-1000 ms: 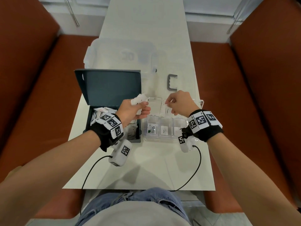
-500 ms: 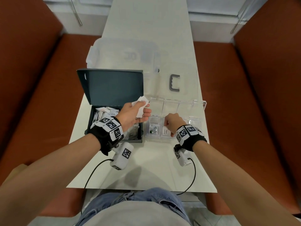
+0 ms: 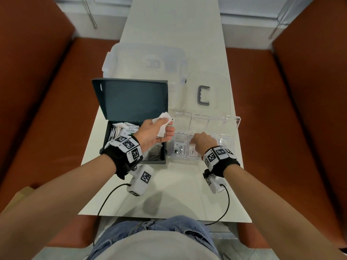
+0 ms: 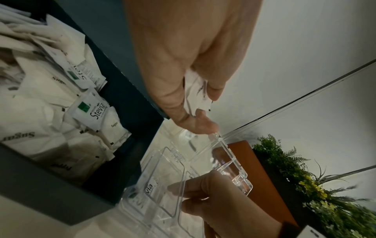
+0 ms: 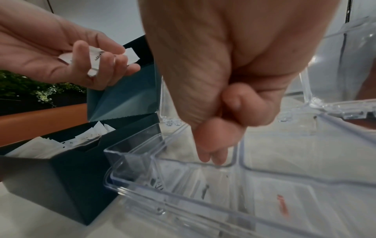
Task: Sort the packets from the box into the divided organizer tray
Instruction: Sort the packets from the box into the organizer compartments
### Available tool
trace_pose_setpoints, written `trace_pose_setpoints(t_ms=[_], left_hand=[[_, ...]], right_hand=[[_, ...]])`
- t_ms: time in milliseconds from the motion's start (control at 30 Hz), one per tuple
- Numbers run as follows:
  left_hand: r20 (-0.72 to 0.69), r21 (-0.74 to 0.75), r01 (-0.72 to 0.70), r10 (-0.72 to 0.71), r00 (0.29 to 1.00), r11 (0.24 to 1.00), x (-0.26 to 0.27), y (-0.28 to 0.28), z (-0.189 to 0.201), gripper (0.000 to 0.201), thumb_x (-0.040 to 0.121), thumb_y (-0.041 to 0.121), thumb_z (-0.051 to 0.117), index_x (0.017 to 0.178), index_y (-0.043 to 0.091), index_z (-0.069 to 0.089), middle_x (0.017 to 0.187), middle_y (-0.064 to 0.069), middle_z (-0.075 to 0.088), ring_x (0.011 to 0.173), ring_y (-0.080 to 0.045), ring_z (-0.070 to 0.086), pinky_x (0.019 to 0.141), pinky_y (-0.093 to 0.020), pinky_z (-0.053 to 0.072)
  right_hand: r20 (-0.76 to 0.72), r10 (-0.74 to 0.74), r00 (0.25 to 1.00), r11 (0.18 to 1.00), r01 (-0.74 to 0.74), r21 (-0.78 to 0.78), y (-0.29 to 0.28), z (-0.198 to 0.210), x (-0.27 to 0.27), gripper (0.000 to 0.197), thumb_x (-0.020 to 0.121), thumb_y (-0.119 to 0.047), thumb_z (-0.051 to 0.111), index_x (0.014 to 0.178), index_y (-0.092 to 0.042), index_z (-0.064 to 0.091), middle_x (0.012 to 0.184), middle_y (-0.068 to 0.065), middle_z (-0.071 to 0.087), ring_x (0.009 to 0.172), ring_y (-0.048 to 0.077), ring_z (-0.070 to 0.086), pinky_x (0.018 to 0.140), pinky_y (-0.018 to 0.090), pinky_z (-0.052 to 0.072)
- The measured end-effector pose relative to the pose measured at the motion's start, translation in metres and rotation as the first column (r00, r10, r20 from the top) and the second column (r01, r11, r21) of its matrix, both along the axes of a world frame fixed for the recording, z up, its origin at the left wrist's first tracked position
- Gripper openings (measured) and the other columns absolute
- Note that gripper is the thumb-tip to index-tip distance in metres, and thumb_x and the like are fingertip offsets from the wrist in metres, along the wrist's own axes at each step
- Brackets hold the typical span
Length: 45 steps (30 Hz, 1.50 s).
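- Our left hand (image 3: pixel 153 133) grips a few white paper packets (image 3: pixel 163 120) above the open dark blue cardboard box (image 3: pixel 131 102).
- Our right hand (image 3: pixel 203 142) has its fingers curled, tips down in the clear plastic divided organizer tray (image 3: pixel 228 143); can't tell if it's holding anything.

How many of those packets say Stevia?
3 readable: two in the dark box, a flat Stevia packet and a half-buried Stevia packet; a third Stevia packet in the clear tray, near-left compartment. Others may hide in the pile or left hand.
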State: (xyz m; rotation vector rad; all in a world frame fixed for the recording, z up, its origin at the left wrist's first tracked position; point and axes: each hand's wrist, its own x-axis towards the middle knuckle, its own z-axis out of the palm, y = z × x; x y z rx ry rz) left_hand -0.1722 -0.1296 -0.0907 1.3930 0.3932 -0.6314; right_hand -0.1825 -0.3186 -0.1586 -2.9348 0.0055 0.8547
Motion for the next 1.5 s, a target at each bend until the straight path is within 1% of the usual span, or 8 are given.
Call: trace_pose_setpoints(t_ms=[300,500,667,733,933,1067,1300,1500], left_hand=[[-0.084,-0.169,-0.066,0.052,0.995,0.983,0.000,0.000,0.004,0.034,0.101,0.015,0.036,0.123,-0.005,0.052,0.100,-0.019,0.067,0.083,-0.023,0.067,0.071,-0.029,0.061],[-0.091,-0.238,-0.047,0.026,0.996,0.970,0.000,0.004,0.004,0.036,0.097,-0.003,0.033,0.131,-0.009,0.043,0.120,-0.026,0.062,0.107,-0.032,0.065,0.078,-0.030,0.060],[0.007,-0.211,0.034,-0.033,0.999,0.977,-0.001,0.007,0.003,0.031,0.097,-0.005,0.045,0.128,-0.009,0.049,0.116,-0.021,0.067,0.104,-0.028,0.068,0.077,-0.028,0.059],[0.038,-0.201,0.050,-0.043,0.998,0.978,-0.001,0.007,0.004,0.030,0.096,-0.003,0.051,0.125,-0.008,0.053,0.117,-0.022,0.067,0.101,-0.028,0.069,0.076,-0.028,0.058],[0.071,-0.175,0.047,-0.035,0.997,0.983,0.000,0.001,0.007,0.032,0.089,0.004,0.065,0.119,-0.003,0.059,0.113,-0.018,0.069,0.100,-0.032,0.069,0.077,-0.030,0.059],[0.122,-0.156,0.102,-0.083,0.989,0.983,0.001,0.000,0.009,0.026,0.082,0.007,0.073,0.108,0.007,0.067,0.104,-0.009,0.073,0.092,-0.023,0.071,0.072,-0.027,0.058],[0.044,-0.173,0.065,-0.058,0.997,0.983,-0.001,-0.004,0.010,0.020,0.097,0.018,0.056,0.112,0.007,0.063,0.099,-0.012,0.074,0.090,-0.024,0.073,0.066,-0.026,0.058],[0.016,-0.160,-0.016,0.019,1.000,0.987,0.002,-0.007,0.013,0.016,0.098,0.018,0.053,0.100,0.007,0.064,0.096,-0.013,0.073,0.080,-0.018,0.073,0.060,-0.025,0.058]], right_hand=[[-0.015,0.047,0.999,0.998,-0.047,-0.049,0.000,-0.002,0.002,0.042,0.092,-0.003,0.049,0.128,-0.023,0.058,0.118,0.006,0.060,0.104,0.030,0.062,0.073,0.031,0.046],[-0.013,0.047,0.999,0.999,-0.047,0.007,-0.003,0.011,0.001,0.037,0.094,-0.010,0.050,0.127,-0.023,0.059,0.122,0.007,0.058,0.105,0.030,0.062,0.083,0.034,0.050],[0.146,-0.098,0.984,0.964,0.057,0.261,-0.009,0.049,0.004,0.026,0.095,-0.019,0.045,0.107,-0.024,0.068,0.096,0.002,0.069,0.055,0.016,0.068,0.072,0.029,0.055],[0.211,-0.175,0.962,0.911,0.078,0.404,-0.010,0.066,0.005,0.025,0.094,-0.018,0.048,0.105,-0.024,0.069,0.093,-0.002,0.070,0.047,0.012,0.065,0.074,0.031,0.056],[0.313,-0.313,0.897,0.743,0.026,0.669,0.004,0.094,0.005,0.020,0.093,-0.027,0.057,0.111,-0.025,0.066,0.088,0.000,0.070,0.055,0.013,0.066,0.064,0.018,0.052],[0.272,-0.318,0.908,0.674,0.014,0.739,0.016,0.098,0.004,0.038,0.086,-0.033,0.068,0.121,-0.024,0.060,0.086,-0.003,0.067,0.072,0.009,0.061,0.071,0.025,0.051],[0.287,-0.303,0.909,0.703,0.011,0.711,0.013,0.097,0.016,0.032,0.087,-0.015,0.068,0.117,-0.022,0.066,0.080,-0.001,0.067,0.067,0.000,0.056,0.076,0.028,0.053],[0.290,-0.376,0.880,0.706,0.069,0.705,0.005,0.097,0.022,0.013,0.086,-0.013,0.067,0.098,-0.017,0.072,0.076,0.001,0.066,0.064,0.009,0.058,0.071,0.029,0.054]])
